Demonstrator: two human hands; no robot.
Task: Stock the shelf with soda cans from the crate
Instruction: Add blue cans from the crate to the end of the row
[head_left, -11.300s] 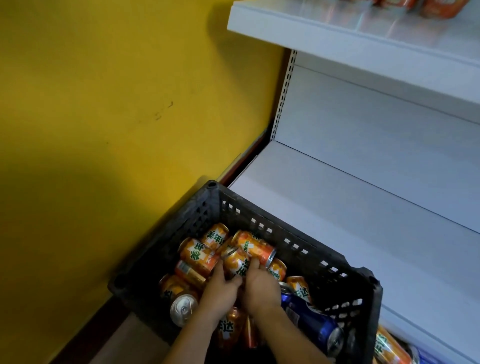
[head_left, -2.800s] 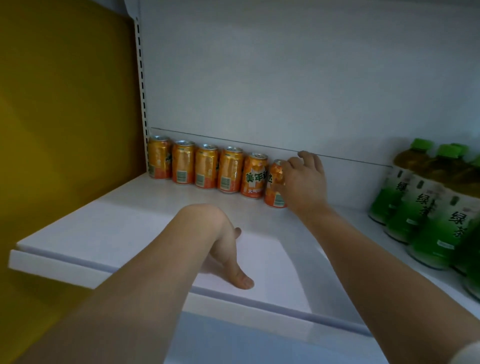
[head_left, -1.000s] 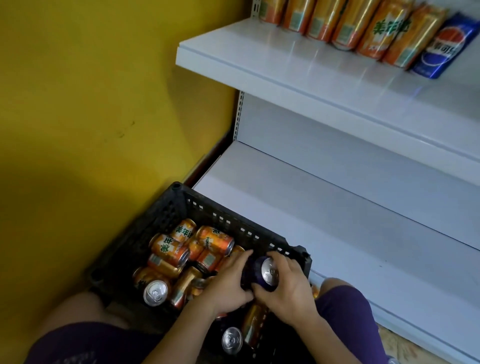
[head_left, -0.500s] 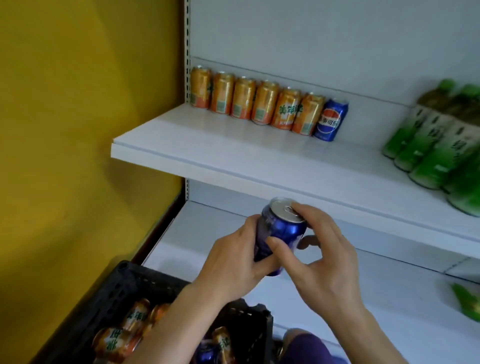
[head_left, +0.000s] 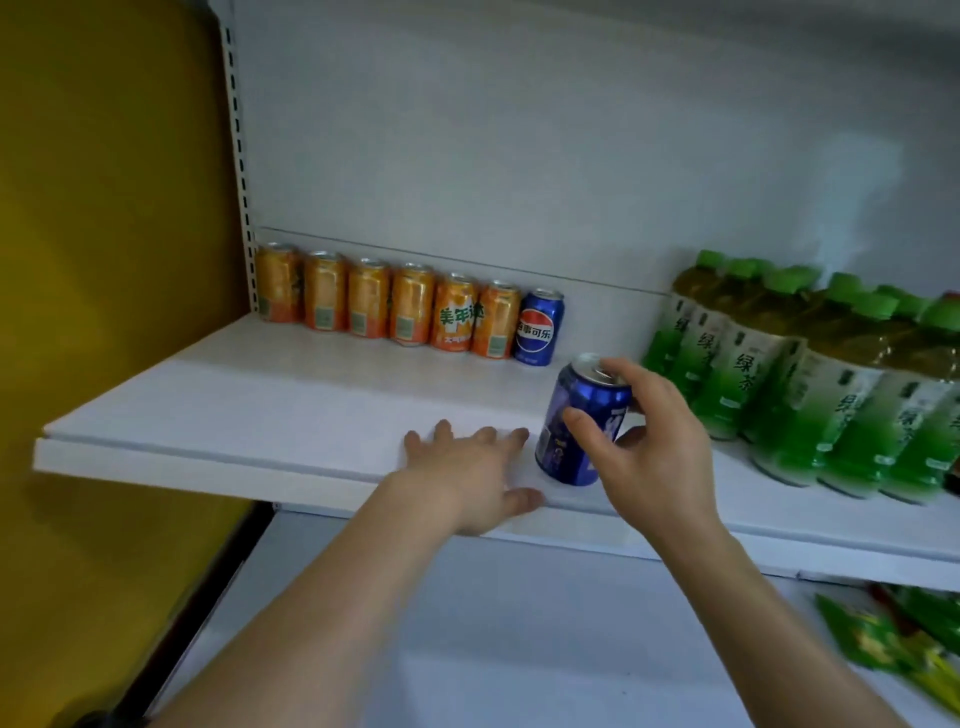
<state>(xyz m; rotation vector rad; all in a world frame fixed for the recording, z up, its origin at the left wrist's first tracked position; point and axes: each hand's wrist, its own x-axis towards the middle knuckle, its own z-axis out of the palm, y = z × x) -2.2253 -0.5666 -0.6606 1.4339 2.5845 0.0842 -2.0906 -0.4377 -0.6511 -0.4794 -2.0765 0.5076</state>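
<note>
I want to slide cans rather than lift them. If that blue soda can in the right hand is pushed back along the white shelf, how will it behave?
The blue metal soda can looks rigid and smooth, so it should probably slide easily on the glossy white shelf. It is tall and now tilted in the right hand, so a high push may tip it. On its side it would likely roll.

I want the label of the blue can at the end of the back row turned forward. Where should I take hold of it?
Grip the blue can at the end of the row by its top rim and upper wall, coming from above and the front. It stands upright against the back panel, an orange can sits close on its left, and only its right side is free.
</note>
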